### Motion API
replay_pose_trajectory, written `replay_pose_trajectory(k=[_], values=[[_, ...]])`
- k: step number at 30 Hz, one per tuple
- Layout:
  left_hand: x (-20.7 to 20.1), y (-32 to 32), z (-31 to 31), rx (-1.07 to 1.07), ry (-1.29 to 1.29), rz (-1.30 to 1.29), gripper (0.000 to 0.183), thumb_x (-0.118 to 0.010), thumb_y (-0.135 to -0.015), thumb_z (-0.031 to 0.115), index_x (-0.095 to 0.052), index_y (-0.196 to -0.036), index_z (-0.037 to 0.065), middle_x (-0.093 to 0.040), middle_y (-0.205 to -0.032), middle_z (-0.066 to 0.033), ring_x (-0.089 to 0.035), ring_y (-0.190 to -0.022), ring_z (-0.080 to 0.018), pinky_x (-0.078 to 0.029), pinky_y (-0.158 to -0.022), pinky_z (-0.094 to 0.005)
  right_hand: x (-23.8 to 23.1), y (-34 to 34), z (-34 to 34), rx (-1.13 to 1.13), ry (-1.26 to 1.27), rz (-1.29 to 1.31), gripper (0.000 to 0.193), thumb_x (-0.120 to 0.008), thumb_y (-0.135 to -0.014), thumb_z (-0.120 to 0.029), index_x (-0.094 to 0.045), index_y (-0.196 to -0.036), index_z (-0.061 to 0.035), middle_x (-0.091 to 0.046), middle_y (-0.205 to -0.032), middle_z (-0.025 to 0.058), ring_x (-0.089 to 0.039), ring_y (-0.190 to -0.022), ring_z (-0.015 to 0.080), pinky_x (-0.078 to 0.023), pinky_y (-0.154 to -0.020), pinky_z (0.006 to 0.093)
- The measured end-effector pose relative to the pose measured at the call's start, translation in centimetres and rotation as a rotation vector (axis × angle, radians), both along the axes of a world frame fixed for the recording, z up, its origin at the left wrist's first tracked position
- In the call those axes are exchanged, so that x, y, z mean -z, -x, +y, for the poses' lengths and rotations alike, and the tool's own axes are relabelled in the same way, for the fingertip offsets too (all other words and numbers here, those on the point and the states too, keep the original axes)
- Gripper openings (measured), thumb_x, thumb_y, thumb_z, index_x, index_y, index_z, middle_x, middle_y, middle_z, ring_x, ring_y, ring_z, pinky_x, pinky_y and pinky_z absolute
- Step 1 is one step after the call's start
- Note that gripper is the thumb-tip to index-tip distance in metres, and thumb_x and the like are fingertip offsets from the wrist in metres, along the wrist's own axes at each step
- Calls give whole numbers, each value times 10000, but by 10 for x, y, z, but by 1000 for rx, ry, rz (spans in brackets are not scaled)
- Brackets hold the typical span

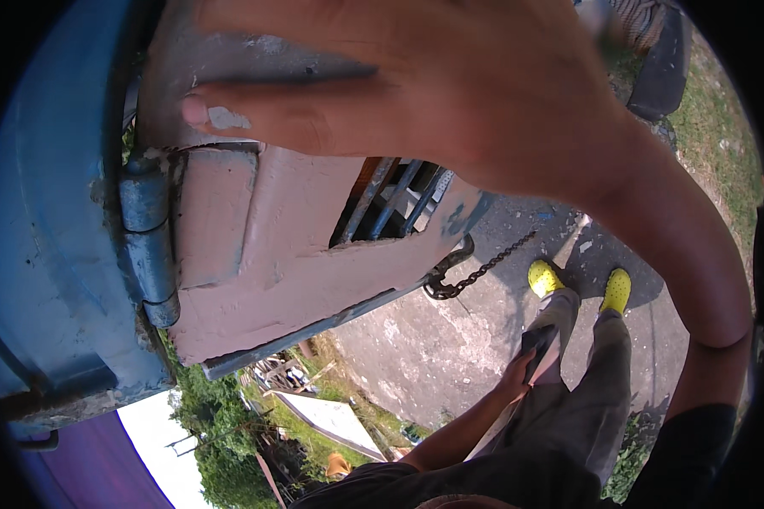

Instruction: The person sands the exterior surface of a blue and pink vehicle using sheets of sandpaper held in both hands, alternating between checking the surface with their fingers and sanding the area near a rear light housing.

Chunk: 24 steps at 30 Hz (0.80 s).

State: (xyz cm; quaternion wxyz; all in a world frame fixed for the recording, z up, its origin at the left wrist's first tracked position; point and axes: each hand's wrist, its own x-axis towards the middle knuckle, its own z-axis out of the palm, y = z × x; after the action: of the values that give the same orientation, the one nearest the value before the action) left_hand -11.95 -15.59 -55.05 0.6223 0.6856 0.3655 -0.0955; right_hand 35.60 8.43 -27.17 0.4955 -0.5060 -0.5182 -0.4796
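Right hand (450,93) stretched over the pink-coated metal panel (301,225) beside that rounded blue metal body (47,212), thumb out, honestly can't tell its grip | left hand (513,382) down by grey-trousered thigh (539,428), holding a dark flat piece (538,344)

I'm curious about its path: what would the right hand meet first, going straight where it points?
Pointing leftward across the pinkish panel, the right hand would probably first meet the curved blue metal body, though depth is unclear.
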Motion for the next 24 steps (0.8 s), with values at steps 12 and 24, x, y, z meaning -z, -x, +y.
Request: replay_pose_trajectory(k=[12,24], values=[[-7,-14,2,-177,280,154,1046,-745,-562,-155,-349,-1496,98,-370,-1494,-147,-395,-1354,-261,-313,-1122,-301,25,1,-14,46,14,35,352,-765,-760,-316,-670,-1098,-348,-549,-1239,-65,-476,-1246,224,-329,-1123,583],[-1,-2,0,-28,75,-10,942,-706,-632,-157,-365,-1481,70,-414,-1465,-167,-403,-1363,-275,-327,-1122,-326,18,11,-94,-113,424,188,572,-793,-714,-136,-639,-1228,-335,-540,-1296,73,-520,-1229,298,-444,-1029,483]])
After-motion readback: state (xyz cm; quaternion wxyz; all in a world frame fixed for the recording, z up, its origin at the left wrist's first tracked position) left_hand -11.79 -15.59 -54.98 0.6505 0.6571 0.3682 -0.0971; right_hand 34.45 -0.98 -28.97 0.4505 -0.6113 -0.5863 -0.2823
